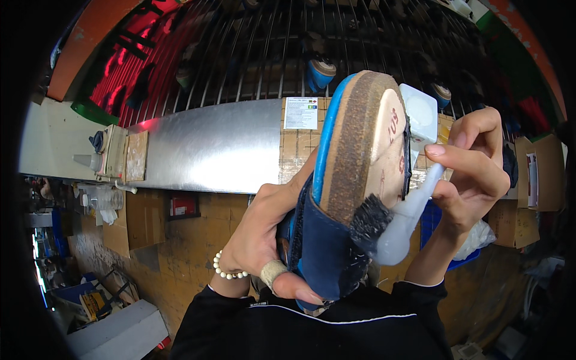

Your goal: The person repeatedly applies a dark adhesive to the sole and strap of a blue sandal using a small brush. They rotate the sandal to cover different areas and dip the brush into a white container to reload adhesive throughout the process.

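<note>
My left hand [255,231] is closed around a shoe [351,150], holding it up on end with its underside toward me. The shoe has a dark blue upper, a bright blue edge, a speckled brown band and a pale bottom with handwritten marks. My right hand [474,171] pinches the whitish handle of a brush [402,231]. Its black bristles rest against the brown band, where it meets the dark blue upper. Part of my left hand is hidden behind the shoe.
Ahead, a conveyor of metal rods [258,54] carries several shoes under red light at left. A white container [420,111] stands behind the shoe. A shiny metal plate [210,144] lies at left. Cardboard boxes [519,225] and a blue bin [465,261] with a plastic bag are at right.
</note>
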The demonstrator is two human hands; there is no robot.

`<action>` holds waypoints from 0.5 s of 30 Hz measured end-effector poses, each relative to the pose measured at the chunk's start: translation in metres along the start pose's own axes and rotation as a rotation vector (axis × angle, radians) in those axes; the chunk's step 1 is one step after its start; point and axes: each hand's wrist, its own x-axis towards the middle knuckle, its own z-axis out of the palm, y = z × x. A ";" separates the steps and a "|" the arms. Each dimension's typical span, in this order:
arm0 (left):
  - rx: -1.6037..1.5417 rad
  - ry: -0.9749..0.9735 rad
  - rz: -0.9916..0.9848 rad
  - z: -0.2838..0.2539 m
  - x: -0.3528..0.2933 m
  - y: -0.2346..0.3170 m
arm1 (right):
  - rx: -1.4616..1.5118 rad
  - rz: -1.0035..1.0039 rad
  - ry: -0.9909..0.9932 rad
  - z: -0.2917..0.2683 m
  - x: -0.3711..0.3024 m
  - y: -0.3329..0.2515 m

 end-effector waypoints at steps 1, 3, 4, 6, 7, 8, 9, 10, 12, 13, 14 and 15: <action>-0.003 -0.006 0.001 0.001 0.001 0.001 | -0.016 -0.019 0.007 -0.002 0.000 0.000; 0.009 0.002 0.001 0.001 -0.001 0.002 | -0.026 -0.066 0.021 -0.001 0.001 0.002; 0.014 0.006 -0.002 0.000 -0.002 0.002 | -0.022 -0.071 0.017 0.000 0.001 0.002; 0.015 0.000 0.003 0.000 -0.002 0.000 | -0.020 -0.057 -0.002 -0.001 -0.001 0.000; 0.014 -0.002 0.004 0.000 -0.002 0.000 | -0.022 -0.030 -0.007 -0.002 -0.002 -0.001; 0.015 -0.002 0.006 -0.001 -0.002 -0.001 | -0.023 -0.003 -0.012 -0.002 -0.003 -0.002; 0.015 -0.002 0.007 -0.001 -0.003 -0.001 | -0.034 0.035 -0.008 -0.003 -0.004 -0.003; 0.014 0.000 0.006 -0.001 -0.002 -0.001 | -0.049 0.051 0.002 -0.003 -0.004 -0.004; 0.010 0.004 0.002 -0.001 -0.004 -0.001 | -0.079 0.059 0.031 -0.002 -0.003 -0.004; 0.004 0.011 0.003 -0.002 -0.004 -0.002 | -0.086 0.044 0.041 -0.002 -0.003 -0.004; -0.001 0.016 -0.003 -0.001 -0.004 -0.001 | -0.093 0.030 0.051 -0.002 -0.002 -0.004; -0.005 0.020 -0.006 0.000 -0.004 -0.001 | -0.089 0.008 0.054 -0.002 -0.002 -0.003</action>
